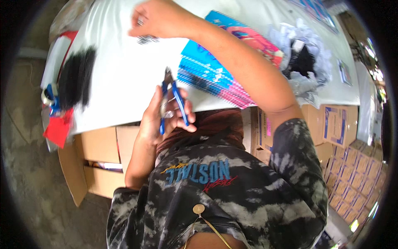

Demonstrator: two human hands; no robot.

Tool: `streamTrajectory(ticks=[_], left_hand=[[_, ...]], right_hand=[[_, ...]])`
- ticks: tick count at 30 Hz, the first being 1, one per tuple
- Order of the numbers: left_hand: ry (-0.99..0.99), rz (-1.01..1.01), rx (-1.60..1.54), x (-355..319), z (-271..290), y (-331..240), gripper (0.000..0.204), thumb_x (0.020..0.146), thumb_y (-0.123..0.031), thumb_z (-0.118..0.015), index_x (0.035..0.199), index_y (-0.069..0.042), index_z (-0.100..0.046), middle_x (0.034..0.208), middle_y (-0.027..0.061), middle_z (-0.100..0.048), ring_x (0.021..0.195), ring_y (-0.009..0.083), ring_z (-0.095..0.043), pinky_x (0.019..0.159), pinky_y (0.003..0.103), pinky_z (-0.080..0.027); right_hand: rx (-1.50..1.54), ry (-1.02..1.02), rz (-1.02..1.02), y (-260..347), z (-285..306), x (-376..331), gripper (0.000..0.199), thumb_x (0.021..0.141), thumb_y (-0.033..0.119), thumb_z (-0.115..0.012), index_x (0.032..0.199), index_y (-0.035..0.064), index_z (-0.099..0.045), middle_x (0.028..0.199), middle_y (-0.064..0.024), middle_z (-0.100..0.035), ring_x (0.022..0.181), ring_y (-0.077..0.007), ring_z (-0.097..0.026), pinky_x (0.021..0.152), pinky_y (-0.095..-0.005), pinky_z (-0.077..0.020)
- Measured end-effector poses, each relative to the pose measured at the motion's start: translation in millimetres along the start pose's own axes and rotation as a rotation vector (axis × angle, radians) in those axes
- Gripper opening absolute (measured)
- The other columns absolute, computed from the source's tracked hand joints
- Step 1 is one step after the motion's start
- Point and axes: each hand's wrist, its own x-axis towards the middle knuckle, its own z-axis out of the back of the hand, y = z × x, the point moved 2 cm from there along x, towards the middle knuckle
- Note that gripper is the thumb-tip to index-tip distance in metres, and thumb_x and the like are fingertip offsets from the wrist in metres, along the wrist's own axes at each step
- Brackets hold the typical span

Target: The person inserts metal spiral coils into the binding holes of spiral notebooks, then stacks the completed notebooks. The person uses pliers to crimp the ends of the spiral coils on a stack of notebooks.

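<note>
In my left hand [155,118], at the near edge of the white-covered table, lie wire nippers [179,103] with blue handles. Their handles are spread and the metal jaws point away from me. My right arm reaches across to the far left. The right hand [159,18] is curled and smeared by motion, with something small and dark at its fingers that I cannot make out. Just below it is a small heap of dark wire bits [148,40]. Beneath my right forearm rests a stack of spiral-bound notebooks [199,68] with blue and pink covers.
A bundle of long black binding wires [76,79] lies at the left, beside a blue tape dispenser [52,99] and a red sheet [60,130]. Crumpled clear plastic [319,54] with a black item sits at the right. Cardboard boxes [99,145] stand below the table edge.
</note>
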Motion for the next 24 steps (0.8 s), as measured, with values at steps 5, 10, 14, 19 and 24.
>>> streamTrajectory(ticks=[5, 10, 14, 19, 24], left_hand=[[-0.064, -0.063, -0.006, -3, 23, 8, 0.05, 0.093, -0.05, -0.033, 0.11, -0.005, -0.047, 0.088, 0.0145, -0.055, 0.087, 0.0301, -0.06, 0.071, 0.047, -0.056], [0.017, -0.065, 0.016, -12, 31, 12, 0.051, 0.094, -0.05, -0.031, 0.111, -0.005, -0.047, 0.091, 0.0145, -0.054, 0.086, 0.0295, -0.059, 0.072, 0.046, -0.055], [0.045, -0.03, -0.009, -8, 30, 19, 0.051, 0.094, -0.051, -0.03, 0.112, -0.005, -0.047, 0.091, 0.0145, -0.054, 0.085, 0.0289, -0.059, 0.072, 0.045, -0.055], [0.098, -0.005, -0.04, -7, 23, 22, 0.051, 0.094, -0.05, -0.03, 0.113, -0.005, -0.046, 0.092, 0.0147, -0.055, 0.086, 0.0295, -0.059, 0.071, 0.045, -0.055], [0.095, -0.006, -0.062, -4, 22, 13, 0.054, 0.09, -0.049, -0.037, 0.116, -0.003, -0.046, 0.096, 0.0166, -0.057, 0.089, 0.0306, -0.059, 0.073, 0.047, -0.053]], right_hand=[[-0.145, -0.565, 0.096, 93, 145, -21, 0.017, 0.074, 0.013, -0.069, 0.074, -0.0026, -0.063, 0.07, -0.0107, -0.064, 0.065, -0.0141, -0.06, 0.059, -0.0272, -0.0475], [-0.552, -0.762, -0.177, 23, 260, -128, 0.024, 0.077, 0.026, -0.068, 0.085, 0.0041, -0.063, 0.076, -0.0048, -0.063, 0.071, -0.0152, -0.058, 0.07, -0.0286, -0.0461], [-0.774, -0.544, -0.775, -56, 281, -211, 0.046, 0.077, 0.048, -0.065, 0.082, 0.0015, -0.067, 0.072, -0.0094, -0.063, 0.066, -0.0205, -0.059, 0.066, -0.0349, -0.0474], [-0.73, -0.503, -0.564, -61, 273, -213, 0.046, 0.076, 0.046, -0.066, 0.094, 0.0027, -0.067, 0.088, -0.0092, -0.066, 0.075, -0.0203, -0.061, 0.071, -0.0321, -0.0471], [-0.273, -0.026, -0.104, -2, 147, -112, 0.043, 0.076, 0.03, -0.071, 0.111, 0.0081, -0.062, 0.112, -0.007, -0.062, 0.107, -0.0195, -0.055, 0.095, -0.0335, -0.0376]])
